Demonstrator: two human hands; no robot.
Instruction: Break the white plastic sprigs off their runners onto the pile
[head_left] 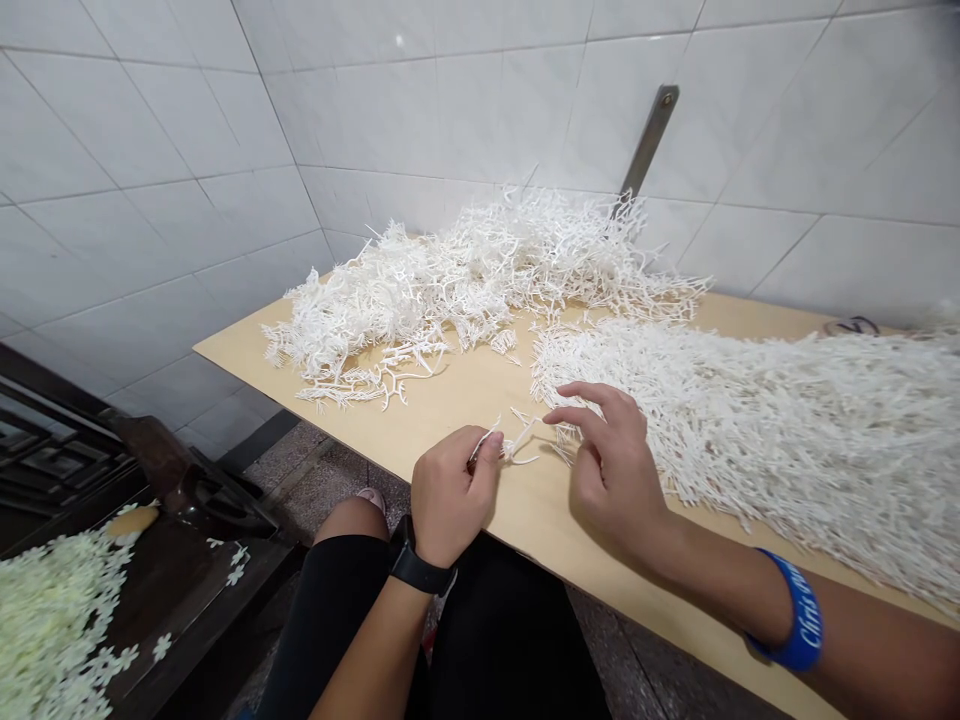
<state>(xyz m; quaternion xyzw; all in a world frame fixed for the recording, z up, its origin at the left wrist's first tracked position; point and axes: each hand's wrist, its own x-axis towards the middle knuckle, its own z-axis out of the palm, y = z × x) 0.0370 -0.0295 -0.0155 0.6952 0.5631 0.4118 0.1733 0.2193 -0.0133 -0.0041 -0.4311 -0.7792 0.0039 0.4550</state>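
Note:
My left hand [454, 490], with a black watch on its wrist, is closed, thumb pressed against the fingers. From its grip a thin white plastic branched sprig [519, 445] sticks out to the right over the table edge. My right hand [616, 465], its forearm wearing a blue wristband, is at the right with fingers apart and partly stretched out. One fingertip is close to the sprig's far end; whether it touches I cannot tell. Behind the hands lies a tangled heap of white branched sprigs [450, 275]. A wide pile of short white pieces [750, 410] spreads beside my right hand.
The light wooden table [247, 345] stands by a tiled wall [465, 110]. A metal bar [649, 145] rises behind the heap. At lower left, a dark wooden chair [172, 480] bears a pile of pale flower-shaped pieces [56, 620]. My legs are below the table edge.

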